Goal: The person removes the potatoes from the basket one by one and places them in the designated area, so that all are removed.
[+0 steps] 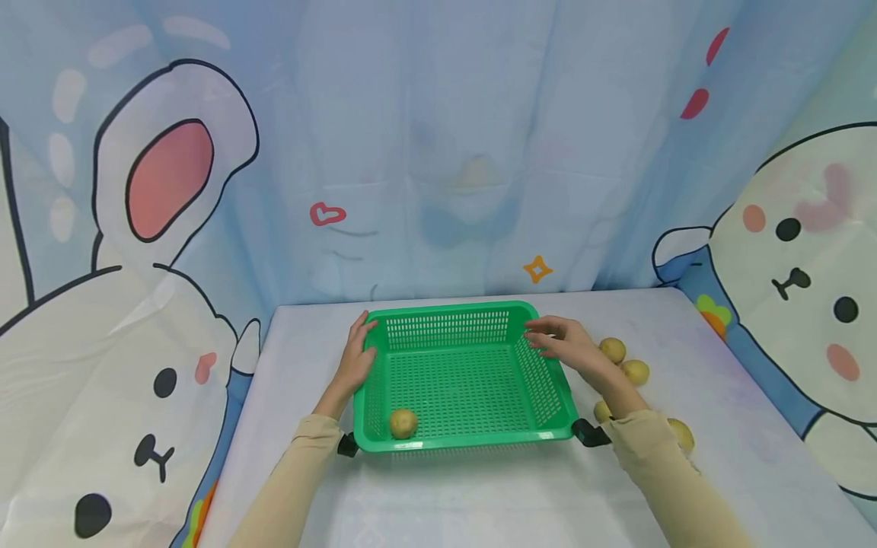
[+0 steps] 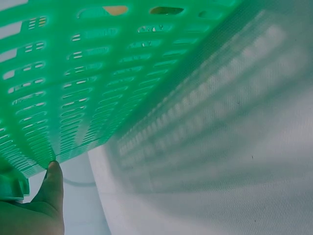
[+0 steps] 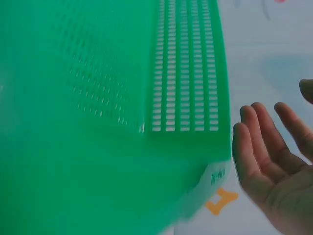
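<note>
A green plastic basket (image 1: 452, 388) with slotted walls is at the middle of the table. One round yellow-brown potato (image 1: 403, 424) lies in its near left corner. My left hand (image 1: 355, 356) grips the basket's left rim; in the left wrist view its thumb (image 2: 54, 178) touches the slotted green plastic, which stands off the white cloth. Over the basket's far right corner is my right hand (image 1: 565, 342). In the right wrist view the right hand's fingers (image 3: 264, 132) are loosely bent, beside the basket wall, and hold nothing.
Several potatoes (image 1: 636, 372) lie on the white tablecloth (image 1: 747, 426) to the right of the basket, some partly hidden by the right forearm. A printed curtain (image 1: 438, 152) hangs behind the table and along both sides. Dark straps (image 1: 591, 433) sit at the wrists.
</note>
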The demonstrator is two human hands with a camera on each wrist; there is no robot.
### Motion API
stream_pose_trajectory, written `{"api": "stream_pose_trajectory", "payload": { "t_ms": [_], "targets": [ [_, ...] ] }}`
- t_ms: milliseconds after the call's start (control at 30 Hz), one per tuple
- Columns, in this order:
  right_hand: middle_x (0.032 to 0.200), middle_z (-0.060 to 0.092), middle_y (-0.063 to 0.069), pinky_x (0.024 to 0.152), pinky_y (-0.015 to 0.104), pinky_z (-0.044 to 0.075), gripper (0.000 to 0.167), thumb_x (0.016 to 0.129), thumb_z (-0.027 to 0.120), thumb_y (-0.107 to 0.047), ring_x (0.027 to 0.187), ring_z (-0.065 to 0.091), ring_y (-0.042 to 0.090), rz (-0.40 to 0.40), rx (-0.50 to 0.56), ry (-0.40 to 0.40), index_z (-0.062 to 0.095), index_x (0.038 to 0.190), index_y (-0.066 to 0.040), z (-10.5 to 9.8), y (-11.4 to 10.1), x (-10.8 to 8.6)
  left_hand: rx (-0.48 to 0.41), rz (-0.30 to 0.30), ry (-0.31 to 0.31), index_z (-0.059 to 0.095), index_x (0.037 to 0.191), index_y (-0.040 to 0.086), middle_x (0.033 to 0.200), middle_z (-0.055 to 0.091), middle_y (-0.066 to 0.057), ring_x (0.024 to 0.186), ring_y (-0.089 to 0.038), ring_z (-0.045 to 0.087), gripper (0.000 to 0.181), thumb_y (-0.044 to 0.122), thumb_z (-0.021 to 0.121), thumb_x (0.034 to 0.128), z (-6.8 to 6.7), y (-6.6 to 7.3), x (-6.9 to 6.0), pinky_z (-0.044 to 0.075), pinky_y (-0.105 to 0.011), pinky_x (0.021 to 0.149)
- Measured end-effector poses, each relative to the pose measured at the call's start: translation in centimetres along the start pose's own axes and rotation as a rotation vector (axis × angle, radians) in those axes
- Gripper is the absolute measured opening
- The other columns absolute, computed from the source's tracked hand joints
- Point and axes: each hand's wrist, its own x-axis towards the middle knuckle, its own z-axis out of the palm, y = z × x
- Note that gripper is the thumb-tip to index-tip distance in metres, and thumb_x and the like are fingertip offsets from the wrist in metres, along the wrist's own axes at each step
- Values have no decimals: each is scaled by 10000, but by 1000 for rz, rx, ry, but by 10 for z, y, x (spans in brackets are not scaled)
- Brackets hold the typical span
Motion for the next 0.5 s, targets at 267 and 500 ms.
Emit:
{"api": "stream_pose_trajectory", "payload": {
  "t_ms": [267, 500],
  "targets": [
    [1360, 519, 255, 954, 521, 490, 481, 1000, 584, -236, 1174, 582, 407, -19, 64, -109, 503, 1392, 29, 26, -21, 25, 4, 6, 0, 363, 1460, -74, 1627, 120, -161, 1493, -355, 93, 554, -63, 376, 906, -1, 0, 1, 179, -556, 1164],
    [1347, 545, 252, 952, 511, 494, 469, 998, 582, -195, 1132, 611, 390, -15, 111, -172, 498, 1392, 44, 51, -26, 44, 3, -8, 0, 367, 1463, -63, 1631, 122, -139, 1494, -342, 99, 545, -65, 383, 918, 0, 1, 0, 202, -545, 1160]
  ]
}}
